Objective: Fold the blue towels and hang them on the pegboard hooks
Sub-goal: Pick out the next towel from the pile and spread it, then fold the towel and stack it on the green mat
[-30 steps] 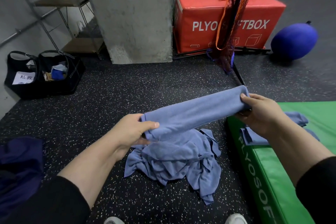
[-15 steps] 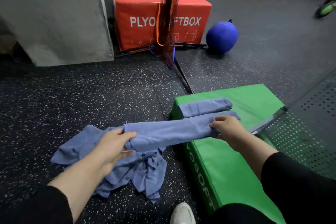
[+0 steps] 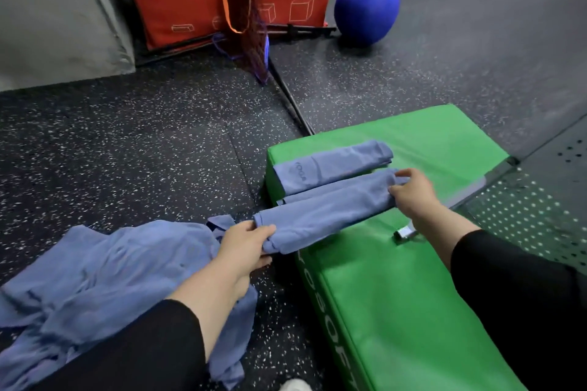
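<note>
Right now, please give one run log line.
left hand: grips folded towel | right hand: grips other end | over green mat

Reaching forward from lower left: left hand (image 3: 244, 247), forearm bare, black sleeve pushed up near elbow. Gripping near end of folded towel (image 3: 324, 213), thumb lying on top, fingers curling underneath. Reaching in from right: right hand (image 3: 413, 194), black sleeve covering upper forearm, wrist bending slightly. Pinching far end of same towel, fingers curling over edge, knuckles facing up. Both arms extending, hands well apart.
</note>
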A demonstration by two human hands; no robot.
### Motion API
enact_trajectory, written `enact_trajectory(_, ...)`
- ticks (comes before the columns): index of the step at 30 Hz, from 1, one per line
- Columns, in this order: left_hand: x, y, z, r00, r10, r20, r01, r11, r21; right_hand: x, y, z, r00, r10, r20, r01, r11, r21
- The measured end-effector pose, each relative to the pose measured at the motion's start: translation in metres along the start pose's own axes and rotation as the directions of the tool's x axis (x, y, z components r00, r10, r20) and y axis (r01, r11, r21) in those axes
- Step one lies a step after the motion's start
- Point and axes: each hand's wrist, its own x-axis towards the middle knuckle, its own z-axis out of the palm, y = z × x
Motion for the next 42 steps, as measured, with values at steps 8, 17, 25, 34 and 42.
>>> enact_trajectory(8, 0.075, 0.021, 0.048, 0.987, 0.118, -0.113, -0.082, 0.957, 0.279, 0.078, 0.011, -0.001, 0.995, -0.017, -0.102, -0.005, 0.978, -0.209)
enact_trajectory(17, 0.055, -0.013, 0.057, 0.810, 0.339, 0.479, -0.469, -0.115, 0.875, 0.004, 0.005, 0.065, 0.891, -0.410, 0.193, 0.444, 0.705, -0.552)
enact_trajectory(25, 0.018, 0.015, -0.041, 0.874, 0.418, 0.249, -0.349, 0.182, 0.919, -0.077, -0.092, 0.103, 0.708, -0.566, 0.422, 0.694, 0.670, -0.264)
enact_trajectory(34, -0.056, -0.011, -0.268, 0.996, 0.082, -0.021, 0.006, 0.179, 0.984, -0.232, -0.213, 0.206, 0.323, -0.110, 0.940, 0.921, 0.264, -0.286)
enact_trajectory(42, -0.074, -0.048, -0.337, 0.988, -0.151, 0.034, -0.002, 0.212, 0.977, -0.287, -0.152, 0.298, 0.437, -0.149, 0.887, 0.814, 0.485, -0.319)
